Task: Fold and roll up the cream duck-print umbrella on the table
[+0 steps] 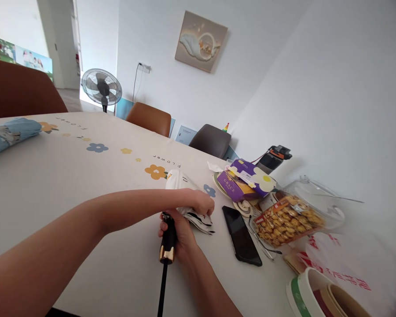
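Note:
A folding umbrella with a white canopy (178,179) lies partly folded over the table, its loose pleats showing beside my hands. My right hand (181,231) is wrapped around its black handle (168,240), near the gold-coloured end. From that end a thin black strip runs down out of view; whether it is a strap or a rod I cannot tell. Crossing above the right wrist, my left hand (203,202) is closed on the canopy folds, with its fingertips partly hidden. A folded light-blue fabric bundle (15,133) rests at the table's left side.
Right of my hands lie a black phone (242,235), eyeglasses (262,244), a purple box (234,185) and a clear jar of snacks (288,220). A roll of tape (298,293) sits at the lower right. Chairs (149,118) and a fan (102,87) stand beyond the flower-printed table (69,176).

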`<act>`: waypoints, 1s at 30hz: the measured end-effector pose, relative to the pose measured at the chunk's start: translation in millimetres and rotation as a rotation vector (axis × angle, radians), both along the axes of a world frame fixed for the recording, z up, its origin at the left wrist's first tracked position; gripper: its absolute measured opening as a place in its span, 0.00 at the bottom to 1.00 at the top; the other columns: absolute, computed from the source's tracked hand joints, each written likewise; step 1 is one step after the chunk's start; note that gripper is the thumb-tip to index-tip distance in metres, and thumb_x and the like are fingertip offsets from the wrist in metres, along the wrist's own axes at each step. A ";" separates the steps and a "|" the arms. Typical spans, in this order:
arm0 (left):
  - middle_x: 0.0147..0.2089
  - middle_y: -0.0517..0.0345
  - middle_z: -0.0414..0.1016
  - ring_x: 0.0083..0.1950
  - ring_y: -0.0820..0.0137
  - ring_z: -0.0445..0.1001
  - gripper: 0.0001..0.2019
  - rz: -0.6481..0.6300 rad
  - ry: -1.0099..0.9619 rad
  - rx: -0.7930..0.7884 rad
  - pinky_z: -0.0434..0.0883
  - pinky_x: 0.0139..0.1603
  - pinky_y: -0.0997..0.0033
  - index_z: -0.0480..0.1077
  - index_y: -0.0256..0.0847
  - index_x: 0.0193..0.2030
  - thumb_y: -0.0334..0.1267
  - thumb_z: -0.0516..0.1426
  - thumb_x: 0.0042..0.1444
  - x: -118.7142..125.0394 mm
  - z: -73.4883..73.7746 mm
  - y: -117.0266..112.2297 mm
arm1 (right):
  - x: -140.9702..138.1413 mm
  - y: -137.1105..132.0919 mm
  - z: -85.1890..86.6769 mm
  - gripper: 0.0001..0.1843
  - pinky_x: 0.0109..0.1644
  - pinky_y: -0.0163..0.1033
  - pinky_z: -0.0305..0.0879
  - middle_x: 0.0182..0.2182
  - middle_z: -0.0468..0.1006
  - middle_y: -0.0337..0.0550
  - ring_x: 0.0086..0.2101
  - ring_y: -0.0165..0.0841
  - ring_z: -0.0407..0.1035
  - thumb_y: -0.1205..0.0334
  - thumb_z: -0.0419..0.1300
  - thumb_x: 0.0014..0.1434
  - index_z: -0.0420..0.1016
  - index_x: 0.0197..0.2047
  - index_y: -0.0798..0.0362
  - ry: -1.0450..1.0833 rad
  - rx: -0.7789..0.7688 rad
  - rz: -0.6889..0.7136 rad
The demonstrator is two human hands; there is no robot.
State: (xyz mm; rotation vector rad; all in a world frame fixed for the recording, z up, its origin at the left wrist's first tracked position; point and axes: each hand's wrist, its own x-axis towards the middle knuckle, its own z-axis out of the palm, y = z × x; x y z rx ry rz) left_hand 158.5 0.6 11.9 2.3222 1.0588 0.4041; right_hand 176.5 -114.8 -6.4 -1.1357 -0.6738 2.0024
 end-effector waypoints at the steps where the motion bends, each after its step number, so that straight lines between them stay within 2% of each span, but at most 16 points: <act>1: 0.25 0.58 0.72 0.33 0.66 0.71 0.09 -0.035 0.083 -0.017 0.66 0.36 0.70 0.73 0.41 0.25 0.27 0.59 0.33 3.0 -2.4 1.6 | 0.0 0.1 0.0 0.07 0.16 0.31 0.60 0.21 0.65 0.35 0.16 0.22 0.56 0.64 0.60 0.45 0.64 0.25 0.56 0.005 -0.004 -0.005; 3: 0.26 0.57 0.73 0.33 0.67 0.70 0.08 -0.076 0.176 -0.020 0.65 0.34 0.71 0.73 0.39 0.27 0.29 0.59 0.34 5.0 -4.3 3.1 | 0.0 0.4 0.2 0.07 0.16 0.31 0.60 0.21 0.65 0.35 0.15 0.22 0.56 0.64 0.60 0.45 0.64 0.25 0.56 0.019 -0.009 -0.010; 5: 0.27 0.56 0.73 0.33 0.68 0.70 0.07 -0.070 0.182 0.006 0.65 0.34 0.72 0.72 0.38 0.27 0.30 0.59 0.37 3.6 -0.8 3.2 | -0.1 0.9 0.8 0.07 0.16 0.31 0.60 0.20 0.65 0.35 0.15 0.22 0.56 0.65 0.60 0.46 0.65 0.25 0.57 0.038 -0.014 -0.007; 8: 0.36 0.53 0.74 0.37 0.67 0.69 0.07 -0.019 0.153 0.098 0.65 0.36 0.71 0.72 0.38 0.31 0.31 0.55 0.44 -4.3 15.4 0.8 | -0.1 1.6 2.9 0.06 0.16 0.30 0.59 0.20 0.66 0.35 0.15 0.22 0.57 0.66 0.60 0.47 0.65 0.25 0.57 0.043 -0.036 -0.003; 11: 0.39 0.56 0.73 0.36 0.70 0.69 0.10 0.128 -0.046 0.196 0.66 0.35 0.71 0.68 0.40 0.37 0.32 0.49 0.51 -24.8 40.1 -8.9 | 0.2 2.2 4.8 0.06 0.16 0.29 0.60 0.20 0.67 0.37 0.17 0.24 0.61 0.65 0.60 0.48 0.66 0.26 0.58 -0.005 -0.053 -0.003; 14: 0.28 0.62 0.70 0.23 0.76 0.66 0.10 0.238 -0.339 0.109 0.64 0.24 0.76 0.65 0.41 0.38 0.32 0.45 0.53 -61.5 59.4 -27.8 | 0.5 2.8 4.9 0.07 0.16 0.29 0.61 0.20 0.68 0.37 0.17 0.24 0.62 0.64 0.60 0.49 0.67 0.28 0.59 -0.037 -0.041 0.001; 16: 0.23 0.65 0.65 0.19 0.78 0.63 0.09 0.315 -0.479 0.090 0.62 0.20 0.78 0.63 0.41 0.36 0.29 0.45 0.50 -91.3 62.0 -42.5 | 0.8 3.2 3.8 0.08 0.15 0.28 0.59 0.20 0.67 0.36 0.16 0.22 0.59 0.64 0.62 0.48 0.67 0.28 0.58 -0.022 -0.036 0.005; 19: 0.25 0.65 0.66 0.20 0.79 0.65 0.11 0.412 -0.655 0.072 0.65 0.21 0.78 0.63 0.40 0.33 0.25 0.47 0.43 -134.7 47.3 -61.2 | 1.8 3.3 1.9 0.09 0.15 0.27 0.57 0.20 0.65 0.34 0.15 0.21 0.56 0.63 0.63 0.46 0.67 0.29 0.57 -0.006 -0.036 0.010; 23: 0.25 0.63 0.67 0.23 0.77 0.69 0.09 0.640 -0.806 -0.054 0.71 0.25 0.73 0.65 0.38 0.28 0.26 0.47 0.41 -173.8 9.2 -74.7 | 4.1 2.4 2.0 0.13 0.16 0.26 0.57 0.22 0.65 0.34 0.17 0.20 0.56 0.61 0.65 0.46 0.68 0.33 0.56 0.020 0.018 0.029; 26: 0.26 0.60 0.70 0.28 0.73 0.72 0.07 0.717 -0.909 -0.146 0.74 0.32 0.66 0.66 0.37 0.26 0.27 0.49 0.40 -183.4 -12.3 -78.2 | 5.8 2.2 4.7 0.16 0.16 0.26 0.55 0.24 0.66 0.35 0.17 0.20 0.55 0.56 0.65 0.46 0.68 0.35 0.55 0.024 0.016 0.028; 30: 0.29 0.59 0.73 0.31 0.71 0.73 0.06 0.727 -0.975 -0.205 0.74 0.39 0.62 0.67 0.38 0.26 0.29 0.50 0.41 -181.8 -19.0 -79.6 | 6.4 3.7 7.2 0.21 0.14 0.27 0.52 0.23 0.66 0.36 0.16 0.21 0.53 0.43 0.60 0.48 0.67 0.34 0.54 0.042 0.011 0.031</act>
